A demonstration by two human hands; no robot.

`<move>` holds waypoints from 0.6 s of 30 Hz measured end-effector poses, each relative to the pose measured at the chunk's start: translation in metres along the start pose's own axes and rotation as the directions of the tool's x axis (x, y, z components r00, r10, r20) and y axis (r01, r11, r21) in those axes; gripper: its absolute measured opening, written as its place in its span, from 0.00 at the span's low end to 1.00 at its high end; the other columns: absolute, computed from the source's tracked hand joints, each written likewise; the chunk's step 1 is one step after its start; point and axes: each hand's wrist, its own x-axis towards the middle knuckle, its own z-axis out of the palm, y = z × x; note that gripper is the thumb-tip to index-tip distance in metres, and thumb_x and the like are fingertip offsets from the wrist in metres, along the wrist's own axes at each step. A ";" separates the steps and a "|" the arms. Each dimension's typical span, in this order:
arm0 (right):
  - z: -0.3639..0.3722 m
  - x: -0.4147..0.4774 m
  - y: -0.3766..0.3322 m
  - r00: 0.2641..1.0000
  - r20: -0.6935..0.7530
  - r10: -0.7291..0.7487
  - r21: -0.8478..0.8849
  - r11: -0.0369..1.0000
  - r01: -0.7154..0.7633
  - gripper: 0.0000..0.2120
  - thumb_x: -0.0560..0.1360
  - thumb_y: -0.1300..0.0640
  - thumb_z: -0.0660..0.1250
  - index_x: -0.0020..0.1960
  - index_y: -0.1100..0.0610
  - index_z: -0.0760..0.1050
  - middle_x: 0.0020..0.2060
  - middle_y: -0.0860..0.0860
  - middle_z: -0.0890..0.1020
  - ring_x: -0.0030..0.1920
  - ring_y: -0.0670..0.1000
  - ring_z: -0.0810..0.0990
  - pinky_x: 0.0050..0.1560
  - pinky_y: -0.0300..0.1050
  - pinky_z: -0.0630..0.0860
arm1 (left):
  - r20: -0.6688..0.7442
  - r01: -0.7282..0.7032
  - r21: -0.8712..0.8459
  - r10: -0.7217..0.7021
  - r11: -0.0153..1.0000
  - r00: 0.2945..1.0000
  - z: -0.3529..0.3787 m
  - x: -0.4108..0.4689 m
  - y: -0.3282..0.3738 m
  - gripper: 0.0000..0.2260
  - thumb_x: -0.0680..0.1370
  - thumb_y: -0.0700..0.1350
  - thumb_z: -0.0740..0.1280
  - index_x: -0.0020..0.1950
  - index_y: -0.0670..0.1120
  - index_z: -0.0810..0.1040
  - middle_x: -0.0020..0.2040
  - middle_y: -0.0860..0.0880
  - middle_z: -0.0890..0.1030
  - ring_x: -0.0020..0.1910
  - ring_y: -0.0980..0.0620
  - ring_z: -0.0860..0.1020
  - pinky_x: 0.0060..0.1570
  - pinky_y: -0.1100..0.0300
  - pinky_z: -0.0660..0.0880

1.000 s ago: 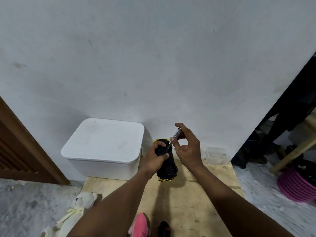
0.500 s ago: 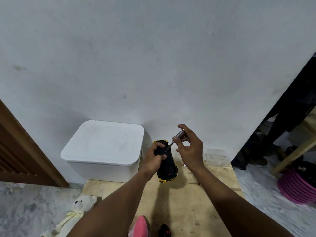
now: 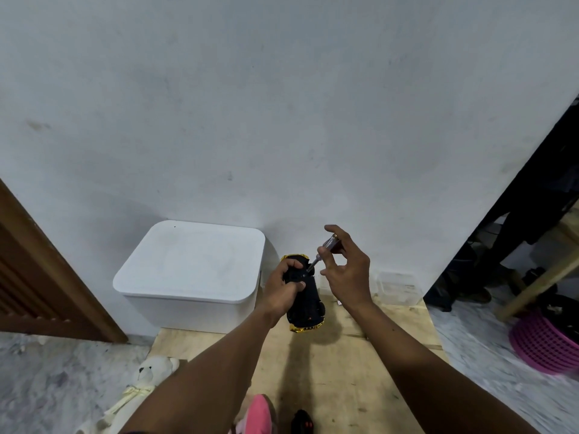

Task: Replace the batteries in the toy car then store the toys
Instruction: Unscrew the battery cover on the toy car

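Observation:
My left hand [image 3: 283,288] grips a black and yellow toy car [image 3: 305,303], held belly up above a wooden board [image 3: 338,377]. My right hand [image 3: 346,270] pinches a small screwdriver [image 3: 324,250] by its dark handle. The screwdriver's tip rests on the car's underside near its far end. A white lidded storage box [image 3: 191,270] stands against the wall to the left of the car. A white teddy bear [image 3: 144,386] lies on the floor at the lower left. A pink toy [image 3: 258,415] and a small black object [image 3: 302,422] sit at the bottom edge.
A clear plastic container [image 3: 396,288] stands by the wall at the right end of the board. A pink basket [image 3: 545,343] and a wooden leg [image 3: 542,280] are at the far right. A brown door frame [image 3: 47,270] is at the left.
My right hand's fingers have shifted around the screwdriver handle, turning it. The car and my left hand stay almost where they were.

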 end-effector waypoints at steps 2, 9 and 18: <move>0.000 0.001 -0.001 1.000 0.012 0.001 -0.006 1.000 -0.001 0.23 0.77 0.67 0.67 0.66 0.45 0.74 0.41 0.47 0.78 0.43 0.51 0.81 0.42 0.61 0.82 | 0.008 -0.001 0.003 0.001 1.000 1.000 0.002 -0.001 -0.001 0.17 0.72 0.29 0.64 0.51 0.50 0.77 0.53 0.49 0.81 0.50 0.50 0.78 0.51 0.54 0.79; -0.001 0.001 -0.002 0.996 -0.027 -0.091 -0.092 0.992 0.088 0.22 0.74 0.62 0.74 0.65 0.48 0.77 0.45 0.50 0.81 0.42 0.48 0.82 0.49 0.52 0.80 | -0.003 -0.007 -0.032 0.007 0.999 1.000 0.004 -0.003 0.002 0.17 0.73 0.28 0.63 0.52 0.49 0.76 0.53 0.49 0.80 0.48 0.50 0.78 0.47 0.56 0.80; -0.003 -0.001 -0.007 0.994 0.006 -0.108 -0.081 0.991 0.108 0.21 0.74 0.65 0.71 0.64 0.50 0.76 0.42 0.48 0.81 0.42 0.48 0.82 0.49 0.50 0.81 | -0.006 -0.002 -0.026 0.002 1.000 1.000 0.005 -0.003 -0.003 0.17 0.72 0.29 0.64 0.51 0.51 0.77 0.55 0.47 0.81 0.50 0.48 0.78 0.53 0.49 0.81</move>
